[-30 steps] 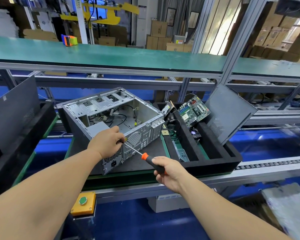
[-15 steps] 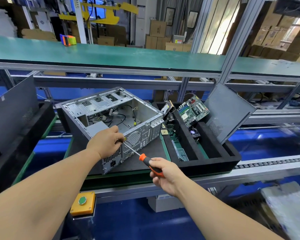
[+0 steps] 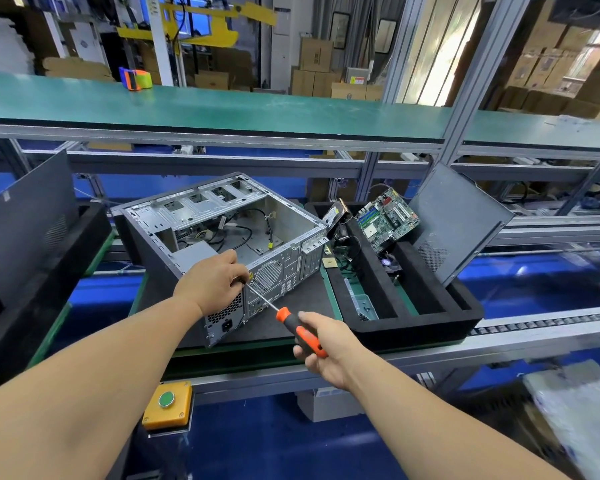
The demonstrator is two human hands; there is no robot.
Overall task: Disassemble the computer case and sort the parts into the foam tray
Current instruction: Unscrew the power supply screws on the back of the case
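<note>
Case (image 3: 222, 216) top open; foam tray (image 3: 413, 327) just beside right.

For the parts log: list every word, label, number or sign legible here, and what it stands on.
No text can be read.
Yellow sticker on the computer case rear, by the left hand: too small.
Red-and-white label on a far cardboard box: blurred.
Motherboard markings: too small.
Small sticker on the dark panel at left: unreadable.
Green button on its yellow box: no lettering visible.
</note>
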